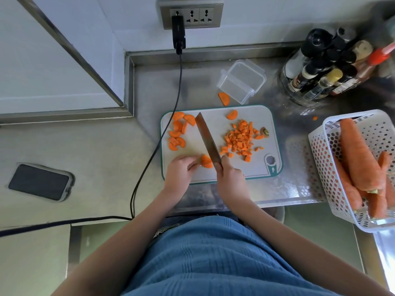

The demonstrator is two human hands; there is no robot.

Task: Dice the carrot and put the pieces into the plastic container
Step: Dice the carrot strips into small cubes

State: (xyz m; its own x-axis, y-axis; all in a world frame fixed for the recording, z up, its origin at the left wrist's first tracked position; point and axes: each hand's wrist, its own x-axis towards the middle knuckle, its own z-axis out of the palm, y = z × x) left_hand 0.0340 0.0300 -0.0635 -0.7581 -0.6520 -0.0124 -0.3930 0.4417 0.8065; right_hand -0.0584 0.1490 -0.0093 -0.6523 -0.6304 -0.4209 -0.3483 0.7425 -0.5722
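Steel bench (277,189) against a white wall, cutting board (215,124) near its front edge. Left hand (179,171) pinches a carrot piece (206,161); right hand (229,178) wraps the knife (207,137). Container (241,81) sits behind the board.

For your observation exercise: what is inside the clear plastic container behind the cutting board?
Nothing visible: the plastic container looks empty through its clear walls. The diced carrot lies on the cutting board, and one slice lies on the counter beside the container.
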